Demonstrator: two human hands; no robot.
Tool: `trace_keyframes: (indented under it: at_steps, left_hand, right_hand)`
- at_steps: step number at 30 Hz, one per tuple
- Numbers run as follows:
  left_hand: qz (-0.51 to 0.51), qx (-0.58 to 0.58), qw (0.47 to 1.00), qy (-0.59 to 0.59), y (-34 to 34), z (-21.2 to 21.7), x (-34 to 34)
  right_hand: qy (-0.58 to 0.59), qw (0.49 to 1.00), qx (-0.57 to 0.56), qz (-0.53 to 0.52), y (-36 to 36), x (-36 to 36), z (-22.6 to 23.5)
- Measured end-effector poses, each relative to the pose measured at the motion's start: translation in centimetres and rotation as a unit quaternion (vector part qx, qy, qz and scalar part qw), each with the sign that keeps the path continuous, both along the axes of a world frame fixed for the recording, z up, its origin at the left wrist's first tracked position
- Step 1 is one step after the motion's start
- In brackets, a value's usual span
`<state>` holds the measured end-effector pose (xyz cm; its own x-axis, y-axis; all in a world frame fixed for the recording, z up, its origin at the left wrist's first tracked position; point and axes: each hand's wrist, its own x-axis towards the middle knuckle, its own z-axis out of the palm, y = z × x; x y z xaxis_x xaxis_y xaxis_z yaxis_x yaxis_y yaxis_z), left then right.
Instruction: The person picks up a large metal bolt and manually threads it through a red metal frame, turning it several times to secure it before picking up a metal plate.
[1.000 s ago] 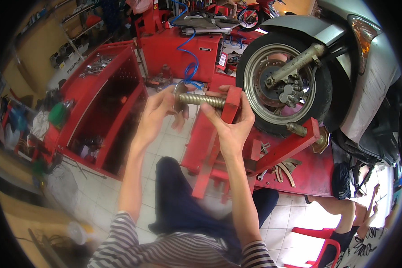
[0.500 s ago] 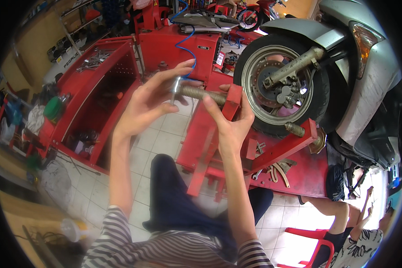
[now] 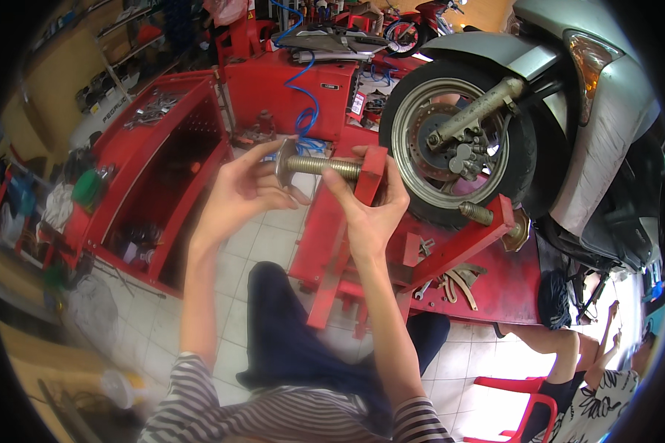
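Observation:
A thick threaded clamp screw [image 3: 319,167] runs sideways through the top of a red metal clamp arm [image 3: 372,174]. At its left end is a round metal disc [image 3: 284,164]. My left hand [image 3: 233,190] curls its fingers and thumb round the disc's rim. Wrapped round the top of the red arm is my right hand [image 3: 373,221], its thumb resting along the threads. To the right, a second red arm [image 3: 458,251] carries a matching screw [image 3: 477,213] beside the front wheel [image 3: 458,140] of a silver motor scooter.
Wrenches and curved metal parts [image 3: 459,286] lie on the red lift platform [image 3: 495,295]. A red tool cart [image 3: 162,170] with tools on top stands at left. Behind it is a red cabinet [image 3: 281,88] with a blue coiled hose. A person sits on a red chair [image 3: 524,406] at lower right.
The disc has turned from nearly edge-on to tilted. My left hand's fingers have shifted and closed in round it. My right hand stays on the clamp arm as the view shifts slightly.

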<state>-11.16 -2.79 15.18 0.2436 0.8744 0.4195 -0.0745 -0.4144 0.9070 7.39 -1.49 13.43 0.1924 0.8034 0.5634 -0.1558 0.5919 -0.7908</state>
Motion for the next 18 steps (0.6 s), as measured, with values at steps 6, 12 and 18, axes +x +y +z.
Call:
trace_keyframes:
  at_steps: [6, 12, 18]
  left_hand:
    - [-0.008, 0.073, 0.997, 0.004, 1.6, 0.7, 1.3]
    - [-0.076, 0.118, 0.989, -0.037, 3.3, 0.0, -0.1]
    - [-0.042, 0.082, 0.996, -0.002, 1.8, 0.2, 0.6]
  right_hand:
    - [0.017, 1.000, 0.006, 0.015, 0.0, 0.2, 0.4]
    - [0.010, 1.000, 0.008, 0.006, -0.1, 0.2, 0.7]
    - [0.039, 0.999, 0.016, 0.015, 0.2, 0.4, 0.4]
